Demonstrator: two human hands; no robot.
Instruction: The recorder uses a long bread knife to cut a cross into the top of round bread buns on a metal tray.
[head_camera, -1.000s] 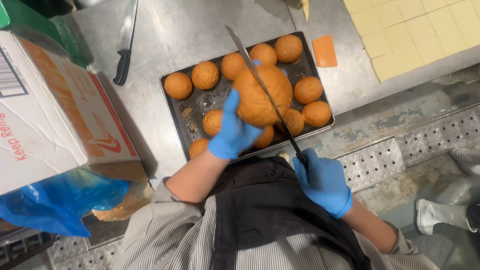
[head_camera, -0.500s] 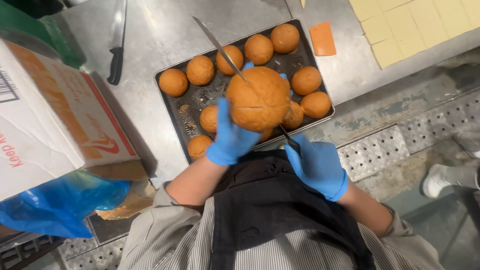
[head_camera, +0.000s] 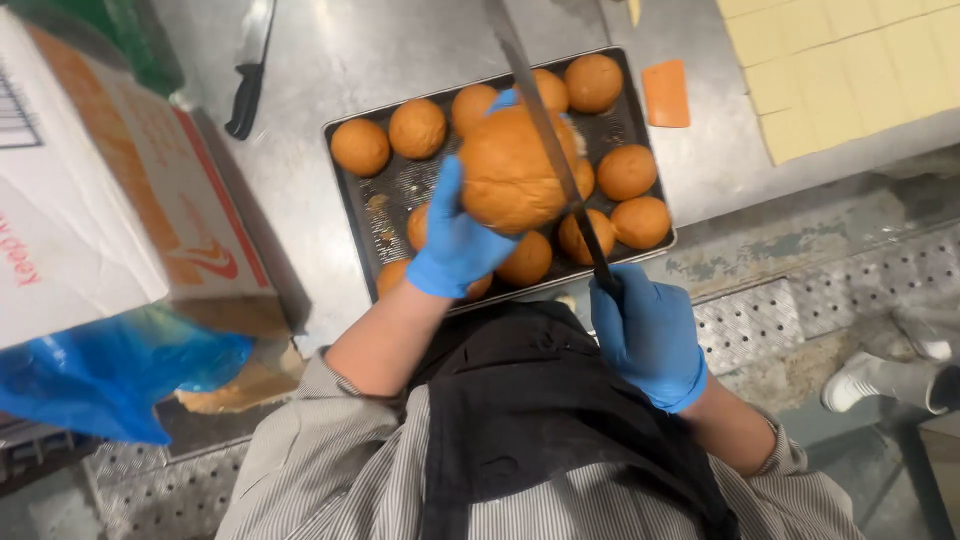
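— What does the left hand (head_camera: 455, 240) have hold of?

— A big round bun (head_camera: 508, 168), golden-brown. The blue-gloved fingers are wrapped tight about it from its seven o'clock side, one fingertip showing over the top at twelve. The bun is held up above the baking tray (head_camera: 352, 190), over its middle.

— And the right hand (head_camera: 648, 335)?

— Closed firmly on the dark handle of a long knife (head_camera: 548, 140). The blade runs up from the fist toward eleven o'clock and lies against the bun's three o'clock side; whether it has entered the crumb, I cannot tell.

— What is around them?

— On the tray, smaller buns (head_camera: 416, 127) of the same colour sit along the top row and down the three o'clock edge, with more partly hidden under the held bun and the left hand. The tray rests on a steel counter (head_camera: 350, 50). At ten o'clock from the tray lies a second knife (head_camera: 250, 70) with a black handle. At two o'clock is a small orange scraper (head_camera: 666, 92), and beyond it pale yellow squares (head_camera: 850, 70). At nine o'clock stands a white-and-orange cardboard box (head_camera: 90, 200), with a blue plastic bag (head_camera: 100, 375) below it.
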